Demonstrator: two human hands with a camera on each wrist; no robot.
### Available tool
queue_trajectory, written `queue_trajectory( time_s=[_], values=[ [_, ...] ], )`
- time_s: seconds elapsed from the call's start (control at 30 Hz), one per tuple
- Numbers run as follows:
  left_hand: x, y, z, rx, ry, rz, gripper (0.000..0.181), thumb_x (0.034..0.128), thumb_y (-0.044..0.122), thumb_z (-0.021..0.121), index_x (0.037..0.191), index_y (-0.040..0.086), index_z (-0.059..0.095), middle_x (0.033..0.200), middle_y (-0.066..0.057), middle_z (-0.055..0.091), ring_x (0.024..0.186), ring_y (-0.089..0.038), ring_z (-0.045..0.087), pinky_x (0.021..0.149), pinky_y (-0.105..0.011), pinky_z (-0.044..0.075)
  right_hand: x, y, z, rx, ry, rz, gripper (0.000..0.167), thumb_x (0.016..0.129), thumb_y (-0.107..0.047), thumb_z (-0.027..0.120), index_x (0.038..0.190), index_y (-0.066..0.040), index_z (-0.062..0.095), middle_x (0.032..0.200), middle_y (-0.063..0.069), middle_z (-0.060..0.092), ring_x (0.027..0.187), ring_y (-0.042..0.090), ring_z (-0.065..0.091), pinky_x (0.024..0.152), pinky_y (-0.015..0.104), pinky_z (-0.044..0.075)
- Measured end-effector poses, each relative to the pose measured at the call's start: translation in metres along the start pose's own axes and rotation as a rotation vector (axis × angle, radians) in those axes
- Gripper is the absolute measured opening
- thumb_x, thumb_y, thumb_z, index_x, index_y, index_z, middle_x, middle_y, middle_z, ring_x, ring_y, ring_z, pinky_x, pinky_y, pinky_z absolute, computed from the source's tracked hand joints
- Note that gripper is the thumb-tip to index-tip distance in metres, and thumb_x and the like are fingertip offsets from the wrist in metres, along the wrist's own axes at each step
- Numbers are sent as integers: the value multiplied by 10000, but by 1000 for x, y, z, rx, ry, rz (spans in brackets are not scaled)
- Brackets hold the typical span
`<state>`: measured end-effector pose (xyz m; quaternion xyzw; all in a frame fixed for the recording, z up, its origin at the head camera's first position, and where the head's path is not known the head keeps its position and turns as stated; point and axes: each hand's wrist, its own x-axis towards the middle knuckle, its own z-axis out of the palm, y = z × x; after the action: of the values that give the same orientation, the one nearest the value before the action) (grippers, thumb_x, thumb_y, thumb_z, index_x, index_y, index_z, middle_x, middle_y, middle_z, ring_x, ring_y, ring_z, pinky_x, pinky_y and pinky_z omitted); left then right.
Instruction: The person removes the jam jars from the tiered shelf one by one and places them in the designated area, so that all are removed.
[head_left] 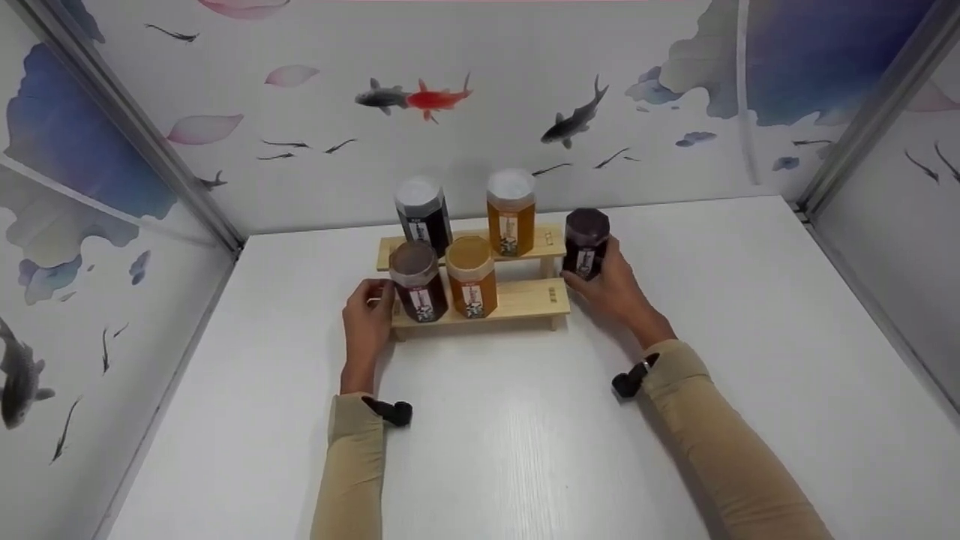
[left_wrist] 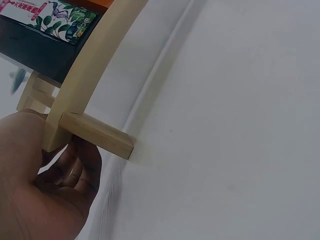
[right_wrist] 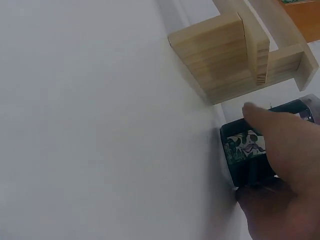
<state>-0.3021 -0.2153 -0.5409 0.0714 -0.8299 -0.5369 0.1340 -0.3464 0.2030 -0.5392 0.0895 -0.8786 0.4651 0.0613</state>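
Note:
A two-step wooden rack (head_left: 525, 300) holds two jars on each step. On the lower step stand a dark red jar (head_left: 418, 289) and an amber jar (head_left: 472, 281); the upper step bears a black jar (head_left: 422, 214) and another amber jar (head_left: 511, 217). My left hand (head_left: 367, 322) grips the rack's left end, its fingers curled at the wood (left_wrist: 75, 100) in the left wrist view. Right of the rack, my right hand (head_left: 619, 289) holds a dark jar (head_left: 587, 244) upright, thumb and fingers around it (right_wrist: 250, 145).
A white table (head_left: 487, 442) lies under everything. Behind it rises a wall (head_left: 300, 180) printed with fish and petals, and side panels (head_left: 75, 300) with metal edge posts stand left and right.

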Motion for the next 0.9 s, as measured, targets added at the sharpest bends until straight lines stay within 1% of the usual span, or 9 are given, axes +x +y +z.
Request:
queue_trajectory(
  time_s=[0.13, 0.33, 0.4, 0.47, 0.57, 0.63, 0.7, 0.8, 0.9],
  values=[
    [0, 0, 0, 3, 10, 10, 279, 1132, 299, 588, 1279, 88, 696, 1195, -125, 721, 1095, -236, 683, 946, -381, 565, -3, -4, -1, 35, 23, -78, 1062, 1002, -228, 790, 1718, -25, 31, 1728, 259, 296, 1637, 385, 284, 1352, 575, 227],
    [-1, 0, 1, 13, 19, 17, 272, 1132, 282, 586, 1277, 82, 701, 1199, -132, 724, 1100, -241, 686, 963, -384, 567, -17, -34, -8, -5, 181, -105, 1020, 1032, -292, 749, 1722, -14, 50, 1795, 228, 140, 1681, 367, 142, 1366, 573, 167],
    [-1, 0, 1, 12, 21, 21, 269, 1132, 274, 585, 1270, 77, 706, 1198, -142, 727, 1100, -246, 690, 966, -385, 567, -23, -48, -7, -34, 260, -119, 950, 1042, -310, 733, 1717, -20, 131, 1785, 214, 194, 1677, 354, 170, 1373, 558, 152],
    [-1, -1, 0, 12, 23, 24, 268, 1130, 269, 588, 1262, 71, 710, 1194, -150, 729, 1102, -251, 692, 970, -384, 565, -29, -64, -1, -36, 343, -152, 850, 1043, -292, 729, 1688, -15, 250, 1742, 200, 307, 1643, 345, 260, 1370, 553, 161],
    [-1, -2, 0, 8, 23, 28, 269, 1130, 269, 587, 1257, 66, 710, 1188, -155, 728, 1102, -253, 687, 969, -384, 560, -38, -85, 13, 25, 400, -220, 682, 1035, -249, 740, 1596, -12, 433, 1605, 186, 493, 1531, 337, 433, 1322, 563, 288],
    [-1, -2, -1, 6, 26, 30, 266, 1129, 269, 587, 1252, 69, 712, 1181, -150, 728, 1094, -248, 684, 962, -375, 556, -43, -98, 25, 83, 358, -254, 587, 1036, -245, 740, 1529, -22, 513, 1518, 159, 574, 1439, 310, 528, 1262, 537, 396],
    [-1, -3, -1, 3, 28, 31, 262, 1127, 274, 592, 1244, 75, 714, 1171, -144, 728, 1079, -243, 682, 948, -370, 554, -47, -107, 38, 145, 275, -264, 542, 1037, -259, 746, 1492, -41, 548, 1467, 137, 616, 1385, 294, 581, 1194, 516, 481],
    [-1, -3, 0, -4, 27, 32, 259, 1123, 286, 599, 1236, 85, 716, 1162, -131, 729, 1064, -232, 681, 935, -366, 554, -51, -115, 56, 213, 138, -234, 558, 1025, -306, 768, 1481, -67, 552, 1471, 120, 625, 1362, 292, 617, 1163, 503, 522],
    [-1, -2, 0, -12, 24, 25, 260, 1120, 288, 607, 1237, 83, 716, 1165, -132, 730, 1071, -233, 683, 949, -380, 562, -53, -118, 73, 262, 28, -186, 644, 991, -354, 813, 1509, -102, 524, 1510, 117, 601, 1364, 325, 635, 1145, 507, 546]
  ],
)
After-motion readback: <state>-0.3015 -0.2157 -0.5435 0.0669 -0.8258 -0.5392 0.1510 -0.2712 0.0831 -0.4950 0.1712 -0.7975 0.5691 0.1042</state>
